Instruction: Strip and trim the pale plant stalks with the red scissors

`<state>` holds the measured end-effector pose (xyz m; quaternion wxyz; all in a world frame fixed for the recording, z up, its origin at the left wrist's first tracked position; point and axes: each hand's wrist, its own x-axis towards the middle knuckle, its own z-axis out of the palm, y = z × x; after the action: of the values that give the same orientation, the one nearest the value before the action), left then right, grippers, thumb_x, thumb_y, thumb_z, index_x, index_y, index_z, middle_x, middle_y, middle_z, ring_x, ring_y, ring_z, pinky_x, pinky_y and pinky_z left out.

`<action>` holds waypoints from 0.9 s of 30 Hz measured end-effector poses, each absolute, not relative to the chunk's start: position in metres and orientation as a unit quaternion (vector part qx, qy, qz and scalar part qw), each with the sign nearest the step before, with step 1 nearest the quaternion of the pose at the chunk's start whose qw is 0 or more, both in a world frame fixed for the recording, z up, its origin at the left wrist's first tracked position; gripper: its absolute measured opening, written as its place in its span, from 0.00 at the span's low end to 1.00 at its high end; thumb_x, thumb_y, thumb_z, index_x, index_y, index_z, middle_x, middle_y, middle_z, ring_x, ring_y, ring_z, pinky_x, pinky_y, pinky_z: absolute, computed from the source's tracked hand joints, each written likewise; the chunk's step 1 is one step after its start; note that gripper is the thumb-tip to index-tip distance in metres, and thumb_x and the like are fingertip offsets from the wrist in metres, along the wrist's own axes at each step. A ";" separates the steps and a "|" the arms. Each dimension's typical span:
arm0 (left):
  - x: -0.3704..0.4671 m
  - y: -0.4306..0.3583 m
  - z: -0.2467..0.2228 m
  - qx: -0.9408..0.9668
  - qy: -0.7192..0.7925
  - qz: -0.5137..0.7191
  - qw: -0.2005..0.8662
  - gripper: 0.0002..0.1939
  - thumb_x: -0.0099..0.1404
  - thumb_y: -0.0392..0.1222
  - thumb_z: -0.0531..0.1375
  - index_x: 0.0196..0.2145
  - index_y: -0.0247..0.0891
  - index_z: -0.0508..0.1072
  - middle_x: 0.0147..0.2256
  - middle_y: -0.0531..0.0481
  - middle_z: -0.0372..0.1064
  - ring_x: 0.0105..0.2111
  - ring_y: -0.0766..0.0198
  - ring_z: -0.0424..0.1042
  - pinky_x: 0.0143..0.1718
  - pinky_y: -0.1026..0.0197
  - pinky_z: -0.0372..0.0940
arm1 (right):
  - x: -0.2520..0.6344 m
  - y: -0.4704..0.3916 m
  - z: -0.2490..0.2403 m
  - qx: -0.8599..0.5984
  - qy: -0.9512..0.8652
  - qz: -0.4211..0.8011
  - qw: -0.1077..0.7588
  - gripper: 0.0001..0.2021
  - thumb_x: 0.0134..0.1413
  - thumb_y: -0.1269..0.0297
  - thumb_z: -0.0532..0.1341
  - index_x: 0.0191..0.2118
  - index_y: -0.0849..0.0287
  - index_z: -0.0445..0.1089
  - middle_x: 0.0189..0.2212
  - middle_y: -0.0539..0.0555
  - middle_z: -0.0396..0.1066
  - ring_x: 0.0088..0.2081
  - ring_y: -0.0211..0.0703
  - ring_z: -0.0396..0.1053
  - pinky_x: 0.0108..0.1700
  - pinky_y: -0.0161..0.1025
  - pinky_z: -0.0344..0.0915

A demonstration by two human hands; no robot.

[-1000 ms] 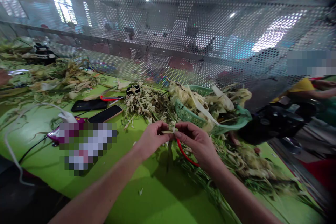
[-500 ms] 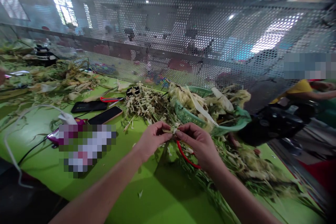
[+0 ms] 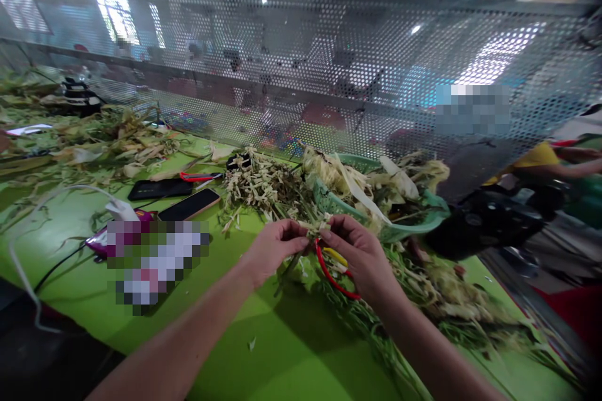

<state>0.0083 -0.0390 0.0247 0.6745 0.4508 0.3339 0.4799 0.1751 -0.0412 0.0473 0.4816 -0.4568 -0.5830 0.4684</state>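
Between my two hands is a small pale piece of dried husk [image 3: 316, 227], knotted or folded; its exact shape is too small to tell. My left hand [image 3: 277, 247] pinches its left end between thumb and fingers. On the right side my right hand [image 3: 355, 247] pinches the same piece. A red ring-shaped handle [image 3: 329, 279], with a yellow part beside it, shows below and partly behind my right hand. Just beyond my hands lies a heap of short husk pieces [image 3: 268, 185] on the green table [image 3: 226, 301].
A green basket [image 3: 418, 222] full of husk fibre stands behind my right hand. Green stems [image 3: 376, 332] lie at right. Phones [image 3: 189, 205], red-handled scissors [image 3: 190, 177] and a power strip [image 3: 101, 244] lie left. Behind is a perforated metal screen [image 3: 282, 62]; a person's arm [image 3: 574, 169] shows at right.
My fingers have shifted slightly on the husk piece, and my right hand has risen a little. More of the yellow part by the red handle shows.
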 end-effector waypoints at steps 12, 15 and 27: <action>0.016 -0.041 0.015 0.572 0.369 0.496 0.540 0.09 0.54 0.37 0.63 0.27 0.36 0.64 0.25 0.56 0.60 0.27 0.70 0.58 0.30 0.65 0.55 | 0.174 -0.040 0.038 -0.456 -0.574 0.470 0.491 0.14 0.45 0.53 0.68 0.29 0.58 0.68 0.25 0.48 0.67 0.30 0.39 0.64 0.34 0.36 0.61; 0.016 -0.042 0.016 0.590 0.365 0.497 0.521 0.08 0.56 0.40 0.63 0.30 0.35 0.66 0.27 0.54 0.63 0.29 0.68 0.60 0.31 0.65 0.56 | 0.174 -0.038 0.039 -0.456 -0.564 0.477 0.497 0.15 0.44 0.52 0.68 0.29 0.57 0.68 0.25 0.48 0.68 0.30 0.40 0.65 0.34 0.37 0.62; 0.008 -0.038 0.020 0.516 0.372 0.462 0.618 0.18 0.51 0.50 0.67 0.35 0.34 0.73 0.31 0.50 0.70 0.32 0.66 0.65 0.37 0.63 0.59 | 0.178 -0.036 0.041 -0.451 -0.520 0.487 0.538 0.16 0.41 0.53 0.70 0.31 0.56 0.66 0.26 0.49 0.71 0.28 0.42 0.68 0.32 0.40 0.66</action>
<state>0.0077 -0.0384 0.0200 0.6180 0.5161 0.3717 0.4621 0.1776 -0.0355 0.0410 0.5377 -0.4514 -0.5195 0.4871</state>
